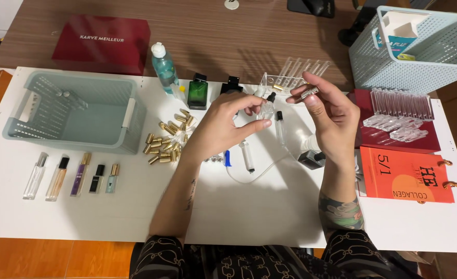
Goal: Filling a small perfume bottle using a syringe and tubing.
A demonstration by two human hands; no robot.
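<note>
Head view: left hand (222, 124) pinched a small clear glass vial (265, 109) between thumb and fingertips, held above the white table (84, 217) just above centre. Vial looked upright, or close to it, with its dark neck pointing to 12 o'clock. Right hand (327, 114) pinched a small silver spray cap (309, 93) at its fingertips, at about 1 o'clock from the vial, near it but not touching.

Handling, as a judgement: vial was light, rigid, smooth glass, so slippery and breakable if dropped. Best grip was on the body, at opposite sides, below the neck, leaving the mouth free. Cap was tiny, stiff and light; a fingertip pinch on its sides suited it, and it would roll if put down.

Around the hands: a syringe (247, 155) with thin clear tubing lay at 6 o'clock from the vial. A pile of gold caps (167, 140) sat at 9 o'clock. A green bottle (197, 92) and a clear plastic bottle (164, 66) stood at 10 to 11 o'clock. A clear rack of tubes (295, 72) stood at 12 to 1 o'clock. A grey basket (73, 111) sat far out at 9 o'clock, with a row of five slim bottles (73, 175) below it at 8 o'clock. An orange box (405, 174) lay at 4 o'clock.
</note>
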